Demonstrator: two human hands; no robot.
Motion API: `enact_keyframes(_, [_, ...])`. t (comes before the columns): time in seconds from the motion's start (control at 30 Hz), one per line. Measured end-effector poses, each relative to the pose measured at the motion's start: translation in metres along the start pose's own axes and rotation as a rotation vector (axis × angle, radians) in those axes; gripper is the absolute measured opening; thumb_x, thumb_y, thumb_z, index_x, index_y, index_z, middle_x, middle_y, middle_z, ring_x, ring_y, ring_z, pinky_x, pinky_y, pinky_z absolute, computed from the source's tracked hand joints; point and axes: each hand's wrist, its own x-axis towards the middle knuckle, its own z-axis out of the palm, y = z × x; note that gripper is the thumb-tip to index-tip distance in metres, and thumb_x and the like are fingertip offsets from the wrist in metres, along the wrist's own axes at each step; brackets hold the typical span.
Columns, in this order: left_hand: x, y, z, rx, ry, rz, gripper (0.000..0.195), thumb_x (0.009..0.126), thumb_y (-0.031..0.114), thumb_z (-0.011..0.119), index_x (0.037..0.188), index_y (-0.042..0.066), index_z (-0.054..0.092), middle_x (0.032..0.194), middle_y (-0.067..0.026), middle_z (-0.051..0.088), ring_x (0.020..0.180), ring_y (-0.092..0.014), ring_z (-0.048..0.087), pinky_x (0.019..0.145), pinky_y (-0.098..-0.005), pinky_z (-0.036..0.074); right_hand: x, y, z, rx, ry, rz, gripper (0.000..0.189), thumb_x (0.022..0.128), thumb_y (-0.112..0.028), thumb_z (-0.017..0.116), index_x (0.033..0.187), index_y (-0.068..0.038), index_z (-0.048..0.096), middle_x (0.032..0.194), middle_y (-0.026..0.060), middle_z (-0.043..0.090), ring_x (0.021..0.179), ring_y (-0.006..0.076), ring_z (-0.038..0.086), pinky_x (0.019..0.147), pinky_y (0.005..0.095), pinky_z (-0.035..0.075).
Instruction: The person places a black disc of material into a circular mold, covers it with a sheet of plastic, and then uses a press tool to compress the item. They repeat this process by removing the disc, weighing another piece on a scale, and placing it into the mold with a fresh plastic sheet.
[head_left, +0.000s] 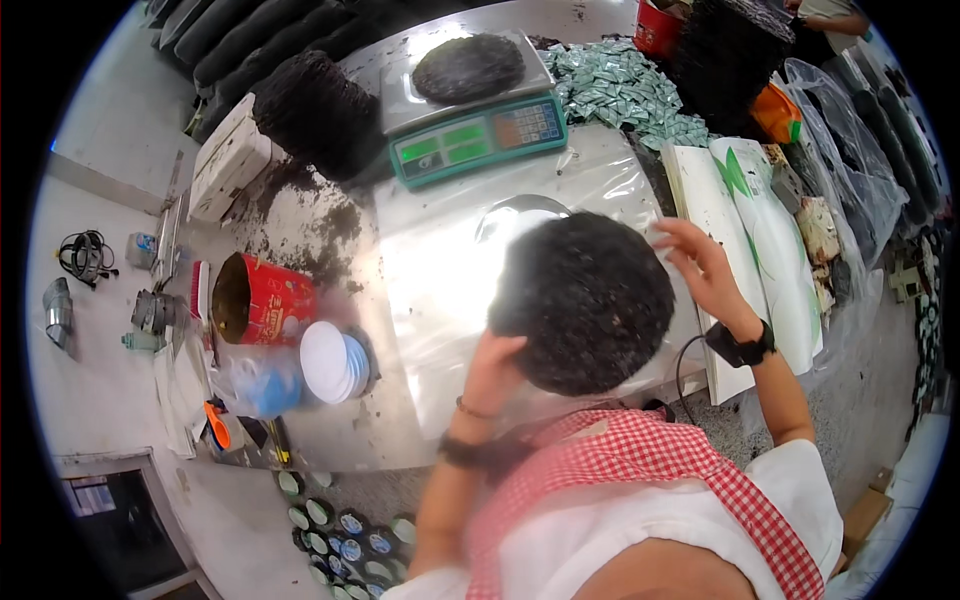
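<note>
A round black cake of what looks like dried seaweed (592, 307) is in front of me, above the plastic-covered worktop. My left hand (495, 375) grips its lower left edge, with the thumb on the top face. At the cake's right rim, my right hand (701, 266) has its fingers spread; whether a fingertip touches the rim I cannot tell. Partly hidden behind the cake lies a round shiny plate (517, 210). Farther back, another dark cake (470, 69) rests on the pan of a digital scale (480, 142) with lit green displays.
Tall stacks of dark cakes (315, 112) (724, 67) flank the scale. Green sachets (615, 86) are heaped at the back right. A red tin (277, 300) lies on its side at left, near white round discs (326, 364). Printed plastic bags (772, 247) lie at right.
</note>
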Motion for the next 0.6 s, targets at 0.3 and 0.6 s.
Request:
enact_keyframes(0.3, [-0.004, 0.042, 0.002, 0.017, -0.123, -0.249, 0.051, 0.098, 0.024, 0.047, 0.142, 0.002, 0.035, 0.13, -0.022, 0.053, 0.118, -0.032, 0.055, 0.094, -0.0417, 0.049, 0.033, -0.049, -0.018, -0.565, -0.163, -0.479, 0.027, 0.076, -0.007, 0.073, 0.102, -0.001, 0.066, 0.114, 0.0141, 0.065, 0.102, 0.027, 0.064, 0.089, 0.0338, 0.049])
enact_keyframes(0.6, [-0.025, 0.238, -0.008, 0.954, 0.31, 0.273, 0.044, 0.094, 0.022, 0.053, 0.132, 0.003, 0.045, 0.111, -0.0162, 0.064, 0.099, -0.023, 0.064, 0.08, -0.0312, 0.053, 0.21, -0.079, -0.102, -0.319, 0.491, -0.486, 0.03, 0.087, -0.004, 0.065, 0.117, -0.001, 0.063, 0.114, 0.0138, 0.064, 0.105, 0.0213, 0.063, 0.088, 0.0306, 0.055])
